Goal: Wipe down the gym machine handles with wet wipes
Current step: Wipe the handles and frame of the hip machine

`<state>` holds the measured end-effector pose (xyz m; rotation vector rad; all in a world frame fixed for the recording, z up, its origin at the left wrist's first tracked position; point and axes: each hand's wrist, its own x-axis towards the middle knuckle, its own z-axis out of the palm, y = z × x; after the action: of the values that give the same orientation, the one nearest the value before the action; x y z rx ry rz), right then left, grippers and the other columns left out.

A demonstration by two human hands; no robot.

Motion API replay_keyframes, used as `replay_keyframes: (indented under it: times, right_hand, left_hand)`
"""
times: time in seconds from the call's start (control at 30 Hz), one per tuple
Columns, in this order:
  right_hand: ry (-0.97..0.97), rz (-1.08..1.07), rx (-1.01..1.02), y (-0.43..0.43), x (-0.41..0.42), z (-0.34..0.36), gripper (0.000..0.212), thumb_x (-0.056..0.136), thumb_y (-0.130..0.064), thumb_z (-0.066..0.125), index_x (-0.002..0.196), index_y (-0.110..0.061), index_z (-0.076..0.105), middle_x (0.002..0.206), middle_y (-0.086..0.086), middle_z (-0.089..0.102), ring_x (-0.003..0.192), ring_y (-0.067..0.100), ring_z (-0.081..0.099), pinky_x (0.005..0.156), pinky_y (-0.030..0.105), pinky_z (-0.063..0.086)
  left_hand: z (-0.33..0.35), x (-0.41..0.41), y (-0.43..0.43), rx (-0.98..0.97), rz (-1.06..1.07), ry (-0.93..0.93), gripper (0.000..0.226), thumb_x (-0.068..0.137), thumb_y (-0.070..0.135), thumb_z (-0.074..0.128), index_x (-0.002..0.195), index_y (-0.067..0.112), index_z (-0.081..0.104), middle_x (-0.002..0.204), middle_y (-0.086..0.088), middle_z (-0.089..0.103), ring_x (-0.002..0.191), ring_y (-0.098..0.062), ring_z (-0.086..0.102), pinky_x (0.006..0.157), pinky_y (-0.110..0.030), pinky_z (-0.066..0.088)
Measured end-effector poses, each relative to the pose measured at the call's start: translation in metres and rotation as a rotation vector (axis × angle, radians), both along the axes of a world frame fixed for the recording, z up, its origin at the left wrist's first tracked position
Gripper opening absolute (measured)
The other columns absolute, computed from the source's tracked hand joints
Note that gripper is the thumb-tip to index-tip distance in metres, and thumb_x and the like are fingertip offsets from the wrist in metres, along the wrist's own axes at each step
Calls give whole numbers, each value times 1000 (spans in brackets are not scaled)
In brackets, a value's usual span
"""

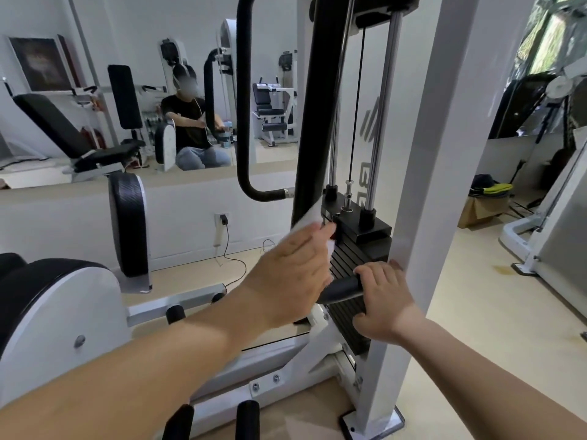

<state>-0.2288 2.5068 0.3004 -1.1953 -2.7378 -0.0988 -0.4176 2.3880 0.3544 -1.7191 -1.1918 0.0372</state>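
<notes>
A short black foam handle (341, 289) sticks out level in front of the black weight stack (355, 262). My right hand (386, 300) grips its right end, fingers curled over the top. My left hand (293, 271) holds a white wet wipe (309, 217), which pokes up above my fingers against the thick black upright bar (317, 106). The left hand covers the handle's left end. A long curved black handle (244, 122) hangs further back on the left.
A white upright post (422, 185) of the machine frame stands just right of my right hand. Black-and-white pads (128, 223) sit to the left. A wall mirror (127, 90) behind reflects a seated person and benches. A cardboard box (482, 208) lies on the floor at right.
</notes>
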Motion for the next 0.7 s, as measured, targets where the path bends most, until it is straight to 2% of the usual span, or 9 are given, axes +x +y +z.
replay_keyframes:
  times: [0.07, 0.17, 0.27, 0.3, 0.4, 0.5, 0.57, 0.63, 0.7]
  right_hand:
    - [-19, 11, 7, 2, 1, -2, 84, 71, -46, 54, 148, -22, 29, 147, 0, 35, 141, 25, 27, 127, 43, 6]
    - [-12, 18, -9, 3, 1, -1, 84, 74, -44, 60, 149, -22, 28, 149, 0, 34, 143, 25, 26, 127, 43, 5]
    - [-30, 14, -1, 2, 0, -1, 84, 74, -44, 60, 149, -22, 27, 148, 0, 34, 144, 25, 25, 127, 44, 3]
    - [-24, 13, 1, 1, 0, -1, 84, 74, -43, 60, 148, -22, 27, 149, 0, 33, 143, 25, 25, 127, 45, 2]
    - [-17, 10, -4, 0, 0, 0, 85, 74, -43, 61, 149, -23, 25, 149, 1, 32, 144, 26, 24, 128, 46, 2]
    - [-24, 9, 14, 1, 0, -2, 85, 74, -43, 60, 149, -22, 25, 149, 1, 32, 144, 26, 24, 128, 47, 0]
    - [-9, 16, 26, 1, 0, -5, 85, 72, -43, 60, 148, -22, 26, 148, 1, 33, 144, 26, 25, 128, 47, 0]
    - [0, 19, 36, 2, 1, -6, 86, 72, -42, 59, 148, -21, 27, 148, 0, 33, 143, 25, 25, 127, 45, 0]
    - [-6, 26, 35, 3, 1, -6, 86, 71, -43, 59, 148, -21, 26, 149, 0, 32, 144, 25, 25, 127, 45, 1]
  left_hand:
    - [-18, 3, 0, -101, 23, 82, 49, 110, 31, 32, 105, 3, 72, 107, -17, 72, 121, -40, 59, 129, -50, 8]
    - [-44, 11, 3, -163, 66, 58, 48, 110, 31, 30, 109, 3, 68, 99, -15, 69, 100, -36, 62, 124, -52, 21]
    - [-50, 6, 5, -124, 38, 139, 46, 109, 28, 33, 129, -2, 61, 113, -15, 67, 106, -33, 61, 121, -48, 30]
    - [-41, -1, 4, -123, 1, 190, 40, 106, 24, 37, 127, 0, 62, 112, -13, 67, 108, -32, 61, 121, -48, 30]
    - [17, -18, 2, -92, -115, 296, 21, 102, 13, 44, 99, 9, 65, 95, -9, 67, 104, -35, 60, 124, -52, 25]
    - [50, -14, 9, 64, -145, 220, 28, 105, 18, 45, 94, 6, 67, 96, -14, 69, 107, -38, 62, 124, -52, 26]
    - [24, -7, 9, 111, -85, 152, 34, 106, 22, 43, 94, 6, 70, 94, -12, 69, 104, -37, 64, 125, -52, 25]
    - [-29, 4, 2, -19, 28, 96, 36, 106, 25, 40, 111, 5, 70, 100, -12, 68, 107, -38, 61, 128, -53, 14]
    - [-67, 11, -5, -92, 132, 6, 49, 106, 29, 37, 140, -2, 55, 124, -15, 64, 120, -37, 56, 128, -51, 11]
